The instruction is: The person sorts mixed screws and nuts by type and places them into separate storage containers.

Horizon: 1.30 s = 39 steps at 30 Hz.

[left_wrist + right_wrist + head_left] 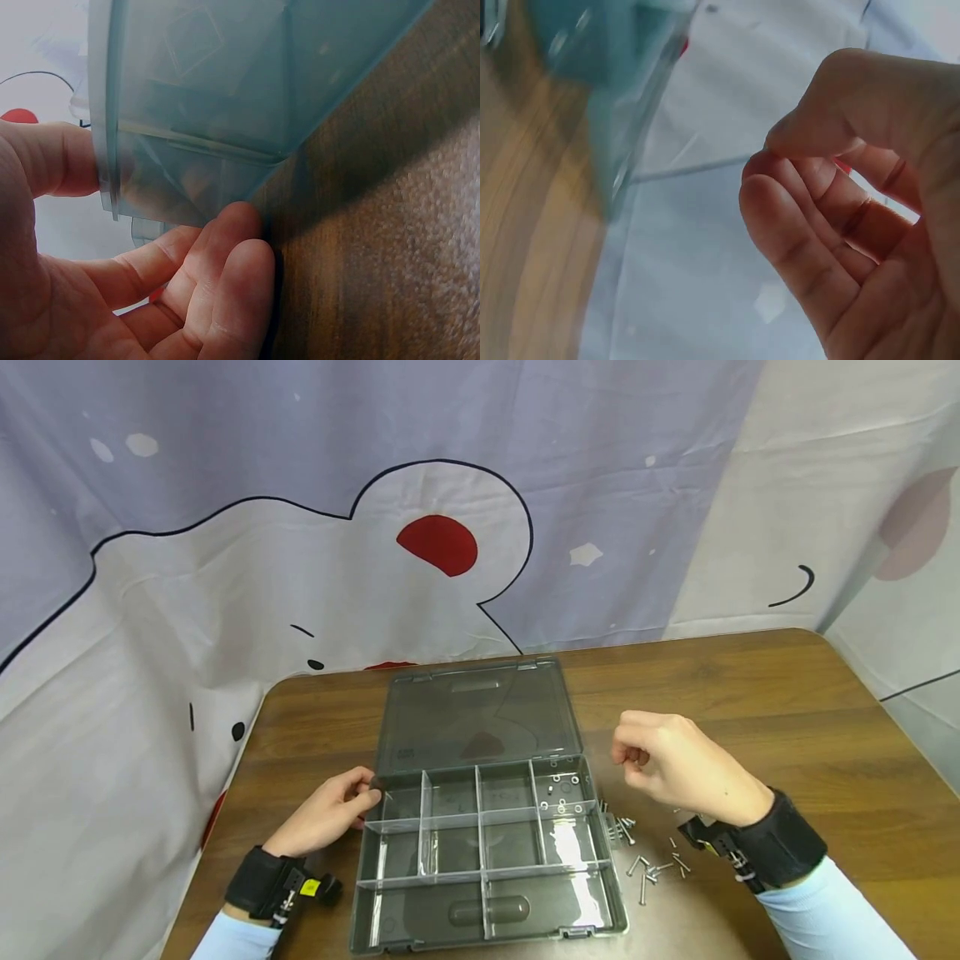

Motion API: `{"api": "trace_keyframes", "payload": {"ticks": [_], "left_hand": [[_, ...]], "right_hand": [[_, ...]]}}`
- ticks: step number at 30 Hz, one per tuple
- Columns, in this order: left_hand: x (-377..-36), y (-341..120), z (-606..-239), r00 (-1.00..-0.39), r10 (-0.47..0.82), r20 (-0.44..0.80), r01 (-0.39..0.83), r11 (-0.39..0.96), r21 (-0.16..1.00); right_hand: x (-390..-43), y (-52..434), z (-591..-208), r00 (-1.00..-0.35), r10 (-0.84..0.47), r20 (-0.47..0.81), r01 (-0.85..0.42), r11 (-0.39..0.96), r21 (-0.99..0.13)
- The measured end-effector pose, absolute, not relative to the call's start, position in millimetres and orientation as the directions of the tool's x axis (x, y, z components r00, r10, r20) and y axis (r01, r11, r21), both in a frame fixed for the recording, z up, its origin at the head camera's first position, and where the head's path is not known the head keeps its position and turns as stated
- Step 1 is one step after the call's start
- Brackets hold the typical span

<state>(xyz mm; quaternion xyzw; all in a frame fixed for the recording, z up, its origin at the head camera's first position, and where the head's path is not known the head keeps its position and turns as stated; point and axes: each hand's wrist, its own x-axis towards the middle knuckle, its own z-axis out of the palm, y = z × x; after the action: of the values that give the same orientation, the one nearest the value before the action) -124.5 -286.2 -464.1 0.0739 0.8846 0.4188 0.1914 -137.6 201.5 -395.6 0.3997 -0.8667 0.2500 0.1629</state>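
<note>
A translucent grey compartment box (420, 914) lies on the table, its lid (472, 714) folded back flat. My left hand (326, 810) holds the box's left side near the hinge corner. In the left wrist view, the thumb rests against the rim of the box (202, 90) and the fingers reach to its lower edge. Several small nuts (562, 808) lie in the back right compartments. Raised to the right of the box, my right hand (686, 768) has its fingers curled, thumb tip against the index finger. Nothing shows between those fingertips (763, 202).
Loose screws (651, 870) are scattered on the wooden table (712, 685) right of the box, below my right hand. Some lie close against the box's right wall. Behind the table hangs a printed curtain (585, 468).
</note>
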Motion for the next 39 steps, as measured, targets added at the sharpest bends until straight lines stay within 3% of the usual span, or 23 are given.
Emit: {"api": "trace_keyframes", "payload": {"ticks": [9,20,25,31,39], "left_hand": [[-125.7,-286.7,-463.9,-0.916,0.289,-0.279,-0.029,0.643,0.765],[-125.8,-287.6,-465.0,-0.916,0.291,-0.276,-0.026,0.644,0.764],[-125.6,-286.8,-464.8,-0.917,0.288,-0.276,-0.027,0.645,0.764],[-125.5,-286.8,-464.7,-0.917,0.287,-0.278,-0.028,0.647,0.762],[-125.1,-285.9,-464.3,-0.916,0.287,-0.279,-0.031,0.644,0.764]], "right_hand": [[-110.9,175.6,-383.0,-0.503,-0.694,0.515,-0.863,0.374,-0.339],[-96.0,161.0,-383.0,-0.441,-0.737,0.512,-0.892,0.296,-0.342],[-90.9,159.6,-380.6,-0.467,-0.755,0.46,-0.879,0.341,-0.333],[-79.0,161.8,-380.3,-0.554,-0.794,0.248,-0.826,0.489,-0.28],[-81.7,163.5,-382.3,-0.617,-0.761,0.202,-0.785,0.577,-0.227]]}}
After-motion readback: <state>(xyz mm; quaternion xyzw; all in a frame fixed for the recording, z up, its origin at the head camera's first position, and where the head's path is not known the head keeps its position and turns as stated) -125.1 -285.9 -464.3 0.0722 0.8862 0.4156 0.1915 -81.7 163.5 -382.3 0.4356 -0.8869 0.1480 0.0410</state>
